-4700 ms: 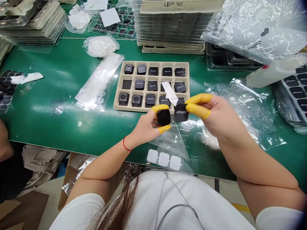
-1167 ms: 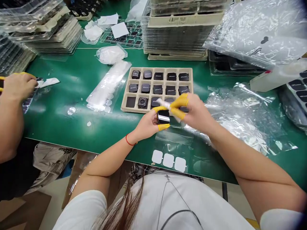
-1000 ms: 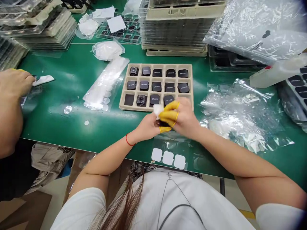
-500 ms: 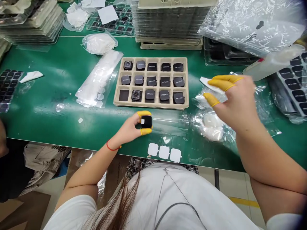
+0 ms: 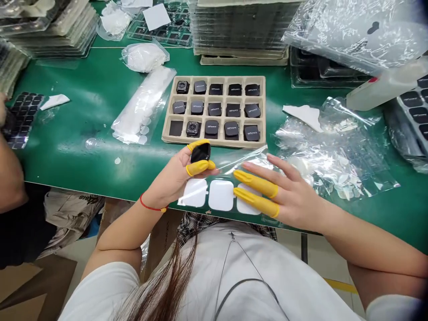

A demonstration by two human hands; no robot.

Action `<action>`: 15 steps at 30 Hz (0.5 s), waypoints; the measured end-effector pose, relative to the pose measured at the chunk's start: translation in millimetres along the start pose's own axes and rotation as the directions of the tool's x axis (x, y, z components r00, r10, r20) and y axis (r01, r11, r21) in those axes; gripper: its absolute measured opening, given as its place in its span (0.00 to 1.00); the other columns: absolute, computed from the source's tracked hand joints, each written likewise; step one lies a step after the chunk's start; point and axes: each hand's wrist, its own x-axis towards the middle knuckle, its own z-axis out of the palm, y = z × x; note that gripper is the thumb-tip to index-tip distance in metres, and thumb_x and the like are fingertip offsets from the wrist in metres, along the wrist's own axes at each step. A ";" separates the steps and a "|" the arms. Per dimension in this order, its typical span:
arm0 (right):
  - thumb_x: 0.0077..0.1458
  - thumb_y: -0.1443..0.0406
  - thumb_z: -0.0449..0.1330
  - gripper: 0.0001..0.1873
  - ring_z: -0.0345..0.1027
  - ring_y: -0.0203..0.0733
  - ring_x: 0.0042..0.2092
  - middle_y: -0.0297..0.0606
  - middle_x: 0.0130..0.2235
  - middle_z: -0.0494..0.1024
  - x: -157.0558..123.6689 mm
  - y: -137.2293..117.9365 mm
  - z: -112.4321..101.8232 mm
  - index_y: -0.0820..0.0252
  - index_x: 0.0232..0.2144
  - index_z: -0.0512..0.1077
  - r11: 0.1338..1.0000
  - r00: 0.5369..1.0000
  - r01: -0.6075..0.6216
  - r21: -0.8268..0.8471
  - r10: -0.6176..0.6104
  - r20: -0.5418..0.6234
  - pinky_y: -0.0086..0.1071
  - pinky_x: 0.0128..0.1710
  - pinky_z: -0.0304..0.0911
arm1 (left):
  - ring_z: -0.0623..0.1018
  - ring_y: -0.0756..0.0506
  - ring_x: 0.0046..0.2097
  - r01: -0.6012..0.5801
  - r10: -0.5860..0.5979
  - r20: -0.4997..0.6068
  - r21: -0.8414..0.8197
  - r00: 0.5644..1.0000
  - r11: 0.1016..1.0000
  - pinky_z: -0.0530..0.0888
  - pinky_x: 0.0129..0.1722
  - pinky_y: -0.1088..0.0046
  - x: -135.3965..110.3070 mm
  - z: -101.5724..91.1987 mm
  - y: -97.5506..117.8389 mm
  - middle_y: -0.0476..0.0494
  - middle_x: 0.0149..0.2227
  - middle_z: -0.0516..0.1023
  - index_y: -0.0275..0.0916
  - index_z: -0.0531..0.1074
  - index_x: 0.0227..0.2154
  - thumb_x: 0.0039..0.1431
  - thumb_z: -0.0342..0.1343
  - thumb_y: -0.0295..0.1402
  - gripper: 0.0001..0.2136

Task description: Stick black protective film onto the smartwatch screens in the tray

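Pinching a square black smartwatch body [image 5: 200,153] in my left hand [image 5: 169,176], I had it clamped at the edges between 2 yellow-cotted fingertips [image 5: 199,167], just in front of the near rim of the pulp tray [image 5: 214,143]. It looked light and stiff, but the glossy face seemed easy to smear, so the edges were the right grip point, not the glass. My right hand [image 5: 284,196] was open and apart from it, fingers spread above a clear film [image 5: 234,167] with 3 white square pads [image 5: 220,195]. The tray held 14 similar pieces, 1 cell bare. The bench was a smooth green mat [image 5: 67,133], probably slick for glossy parts. Stacked trays [image 5: 240,31] and plastic bags [image 5: 331,151] crowded the far side. A co-worker's forearm [image 5: 10,169] sat at the left edge.
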 end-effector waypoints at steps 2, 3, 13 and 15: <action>0.64 0.71 0.54 0.11 0.73 0.44 0.53 0.35 0.44 0.81 -1.2 -0.3 -0.8 0.54 0.44 0.73 0.989 0.983 -0.091 0.118 0.108 -0.150 0.44 0.56 0.66 | 0.83 0.48 0.37 -0.014 0.014 0.004 0.026 1.000 1.000 0.81 0.46 0.67 1.3 -3.9 -1.4 0.49 0.37 0.80 0.42 0.67 0.51 0.50 0.69 0.38 0.26; 0.64 0.69 0.56 0.09 0.76 0.43 0.45 0.33 0.40 0.81 -0.2 0.2 -2.5 0.52 0.42 0.74 0.950 0.950 -0.209 0.234 0.254 -0.181 0.41 0.47 0.71 | 0.83 0.48 0.37 -0.066 0.068 -0.029 0.061 0.997 0.996 0.81 0.45 0.67 2.3 -6.6 -2.8 0.49 0.38 0.79 0.43 0.67 0.52 0.50 0.69 0.38 0.27; 0.55 0.55 0.65 0.10 0.74 0.43 0.31 0.36 0.30 0.79 16.2 25.1 2.3 0.55 0.31 0.77 0.072 0.466 -0.694 0.717 0.804 0.370 0.39 0.33 0.72 | 0.82 0.42 0.49 -0.548 0.560 -0.006 0.198 0.828 0.812 0.77 0.55 0.60 14.3 -13.7 -9.7 0.48 0.44 0.81 0.50 0.65 0.53 0.47 0.69 0.47 0.31; 0.55 0.55 0.65 0.12 0.75 0.46 0.38 0.38 0.38 0.81 15.1 29.0 4.2 0.55 0.38 0.78 0.203 0.509 -0.742 0.639 0.791 0.340 0.43 0.41 0.72 | 0.82 0.41 0.51 -0.498 0.500 0.039 0.186 0.865 0.847 0.79 0.51 0.64 17.7 -2.3 -11.9 0.46 0.46 0.81 0.49 0.64 0.54 0.49 0.69 0.43 0.30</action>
